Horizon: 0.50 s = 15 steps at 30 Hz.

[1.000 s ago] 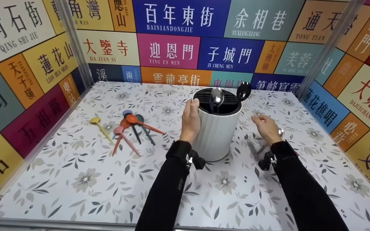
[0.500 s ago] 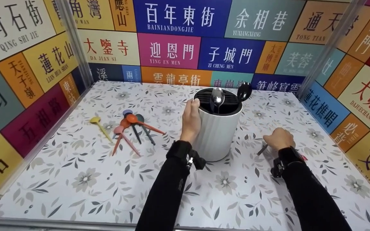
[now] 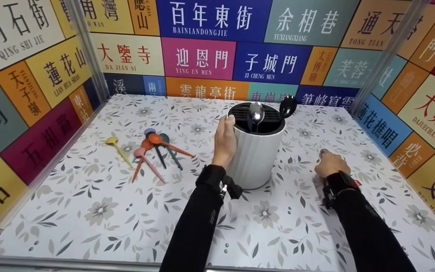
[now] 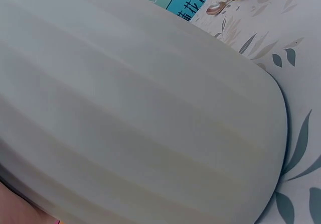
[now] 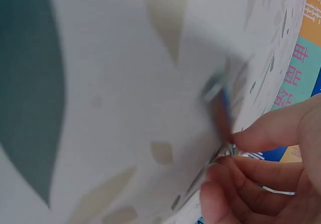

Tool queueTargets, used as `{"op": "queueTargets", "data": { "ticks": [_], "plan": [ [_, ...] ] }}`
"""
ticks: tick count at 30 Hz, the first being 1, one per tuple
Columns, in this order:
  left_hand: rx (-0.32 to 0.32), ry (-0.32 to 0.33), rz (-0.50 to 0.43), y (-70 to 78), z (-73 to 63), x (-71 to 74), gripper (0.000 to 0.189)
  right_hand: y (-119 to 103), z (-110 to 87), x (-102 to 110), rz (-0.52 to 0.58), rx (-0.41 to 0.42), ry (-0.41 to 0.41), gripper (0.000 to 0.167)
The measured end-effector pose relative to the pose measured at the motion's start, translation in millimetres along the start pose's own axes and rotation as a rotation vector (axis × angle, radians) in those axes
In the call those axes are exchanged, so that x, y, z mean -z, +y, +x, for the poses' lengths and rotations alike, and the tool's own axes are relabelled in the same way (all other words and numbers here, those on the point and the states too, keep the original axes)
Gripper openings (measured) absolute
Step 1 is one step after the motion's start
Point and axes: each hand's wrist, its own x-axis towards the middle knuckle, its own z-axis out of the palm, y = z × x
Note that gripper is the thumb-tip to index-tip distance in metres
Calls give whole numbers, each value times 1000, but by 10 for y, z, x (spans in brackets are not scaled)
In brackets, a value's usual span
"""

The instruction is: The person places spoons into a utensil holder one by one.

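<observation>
On the right of the table (image 3: 296, 238), the right hand (image 3: 332, 165) pinches a metal spoon (image 4: 216, 8) between fingertips, suiting its thin handle; the left hand (image 3: 225, 145) grips the white holder (image 3: 256, 160), apparently steadying it, where two upright spoons (image 3: 256, 112) stand bowl-up; coloured spoons (image 3: 155, 139) lie farther left.

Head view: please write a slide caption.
Left hand against white holder, right hand pinching spoon, coloured spoons at left.

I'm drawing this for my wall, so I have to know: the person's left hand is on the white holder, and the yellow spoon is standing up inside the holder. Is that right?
Not quite: the yellow spoon lies on the table, to the left of the white holder, as the head view shows. The left hand is on the holder.
</observation>
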Motion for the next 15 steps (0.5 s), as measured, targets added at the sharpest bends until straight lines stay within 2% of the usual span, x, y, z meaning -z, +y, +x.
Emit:
{"op": "queueTargets", "data": {
  "ticks": [8,15],
  "plan": [
    [-1,5,-2,-8,0,-5,52,45,-24,44,-67,58,-78,22],
    [11,-3,1,2,-9,-2,54,21,-27,86,-53,66,-139,22]
  ]
}}
